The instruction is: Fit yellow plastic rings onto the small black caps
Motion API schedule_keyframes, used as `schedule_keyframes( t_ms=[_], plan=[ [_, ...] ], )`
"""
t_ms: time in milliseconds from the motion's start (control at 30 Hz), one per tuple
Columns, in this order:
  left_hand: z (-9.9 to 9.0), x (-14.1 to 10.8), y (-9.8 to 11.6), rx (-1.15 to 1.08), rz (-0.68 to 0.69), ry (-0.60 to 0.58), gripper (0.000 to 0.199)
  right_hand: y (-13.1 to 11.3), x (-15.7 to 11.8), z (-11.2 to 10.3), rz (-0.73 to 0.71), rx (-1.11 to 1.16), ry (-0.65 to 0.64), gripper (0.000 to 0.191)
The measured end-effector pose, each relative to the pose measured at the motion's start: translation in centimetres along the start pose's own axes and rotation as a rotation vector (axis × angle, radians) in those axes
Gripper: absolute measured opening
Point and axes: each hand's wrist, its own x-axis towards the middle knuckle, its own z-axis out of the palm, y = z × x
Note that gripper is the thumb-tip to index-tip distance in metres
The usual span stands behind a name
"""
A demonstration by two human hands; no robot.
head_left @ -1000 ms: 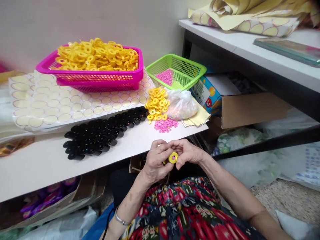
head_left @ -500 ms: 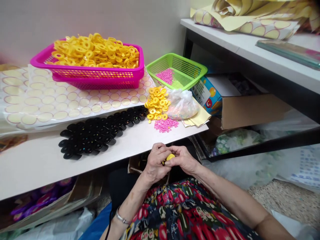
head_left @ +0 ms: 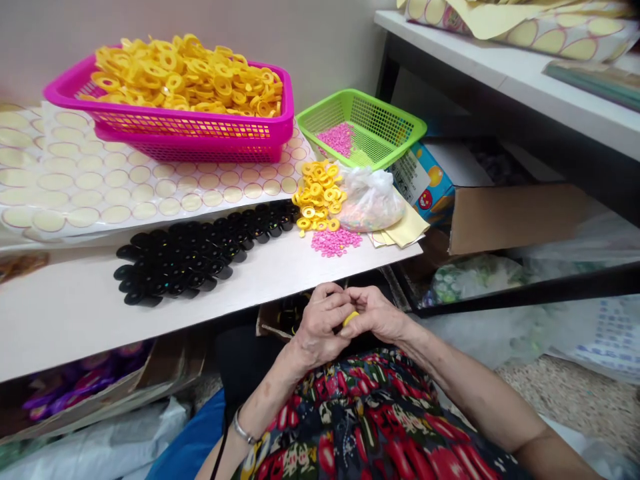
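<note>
Over my lap, just off the table's front edge, my left hand (head_left: 325, 323) and my right hand (head_left: 376, 313) meet with fingers closed round one small yellow plastic part (head_left: 351, 319). Most of that part is hidden by the fingers. On the table beyond lie a small heap of yellow ring-shaped pieces (head_left: 320, 193) and a scatter of tiny pink pieces (head_left: 336, 243). Rows of glossy black plastic parts (head_left: 175, 257) stand to the left of them.
A magenta basket (head_left: 195, 133) heaped with yellow rings rests on sticker sheets (head_left: 120, 197). Behind the heap are a green basket (head_left: 390, 127) holding pink pieces and a knotted plastic bag (head_left: 373, 200). Cardboard boxes (head_left: 515, 217) and a raised white shelf (head_left: 480, 67) flank the right.
The view has tilted down and shifted slightly, so the table things appear higher. Both hands stay together on the yellow part, which is now more covered by the fingers.
</note>
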Motion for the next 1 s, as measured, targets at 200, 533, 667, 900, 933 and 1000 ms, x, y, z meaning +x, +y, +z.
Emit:
schedule_keyframes(
  t_ms=[200,533,667,900,933,1000],
  plan=[
    [0.3,-1.3,-1.3,-0.044,-0.176,0.016,0.016,1.8,0.8,-0.5,-0.028,0.059,0.000,0.046],
    [0.6,-2.0,-1.2,-0.075,-0.203,0.041,0.017,1.7,1.0,-0.1,0.012,0.033,-0.063,0.043],
    [0.4,-2.6,-1.5,-0.118,-0.267,0.096,0.019,2.4,1.6,0.5,-0.004,0.075,-0.010,0.039],
    [-1.0,-3.3,-1.8,-0.130,-0.314,0.149,0.025,2.0,2.2,0.7,0.114,0.158,-0.163,0.047],
    [-0.9,-3.2,-1.8,-0.125,-0.312,0.140,0.024,2.0,2.2,0.7,0.115,0.137,-0.145,0.045],
    [-0.7,-3.2,-1.6,-0.115,-0.306,0.125,0.023,2.2,2.3,1.0,0.108,0.102,-0.104,0.042]
  ],
)
